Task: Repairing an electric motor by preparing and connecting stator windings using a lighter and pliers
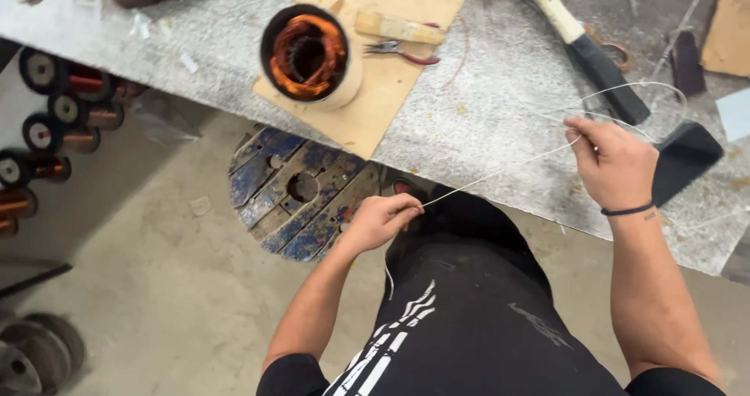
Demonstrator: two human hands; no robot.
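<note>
Black trousers [469,318] with white stripes fill the bottom of our view, and just above them our left hand [380,220] is pinched shut on one end of a thin white cord [500,173]. From there the cord runs taut up and to the right to our right hand [613,162], whose fingers are closed on it over the edge of the bench [484,123]; beyond that hand it curls into a loose loop [633,91] lying on the bench top. A short tail hangs below our left hand.

We judge the cord light, limp and rather smooth: it should hold no shape of its own and could slide through a slack grip, so a fingertip pinch close to the working length suits it best.

On the bench sit a stator [308,56] with copper windings on a cardboard sheet [383,91], red-handled pliers [402,51] and a hammer [582,41]. A blue wooden reel [297,189] rests on the floor, with copper spools [58,123] at left.
</note>
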